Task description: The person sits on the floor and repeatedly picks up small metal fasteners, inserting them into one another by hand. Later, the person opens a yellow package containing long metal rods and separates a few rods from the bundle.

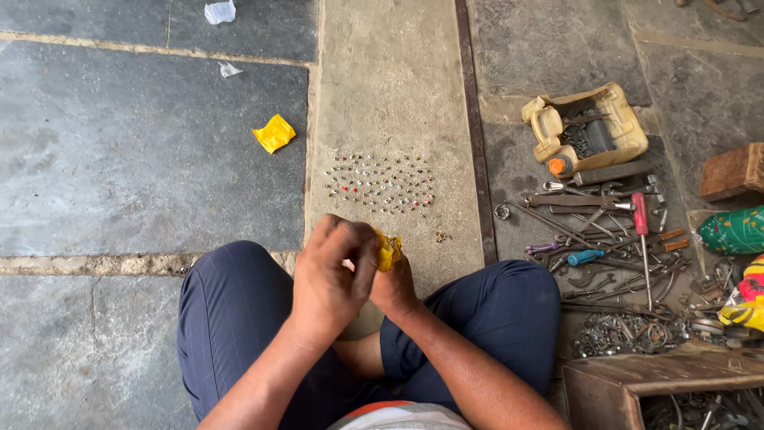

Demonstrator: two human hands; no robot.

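The person is sitting cross-legged on a stone floor, and both hands are working together on a small crumpled yellow packet [388, 252]. The left hand [330, 275] is closing over it from the near side, and the right hand [392, 288] is pinching it from below, so the two hands are touching at the packet above the lap.

Just beyond the hands, a neat patch of tiny metal beads laid out in rows [380, 183] is lying on the pale stone strip [390, 80], which is staying bare farther out. A dark metal rail [475, 143] is bounding that strip on the right. To the left, wide grey slabs [143, 151] are offering open room, with only a second crumpled yellow wrapper [274, 132] lying well apart.

The right side is crowded: a heap of spanners and screwdrivers [613, 231], a cut-open yellowed plastic can holding tools [585, 123] and a rusty open metal box [629, 386] are hemming in the knee.
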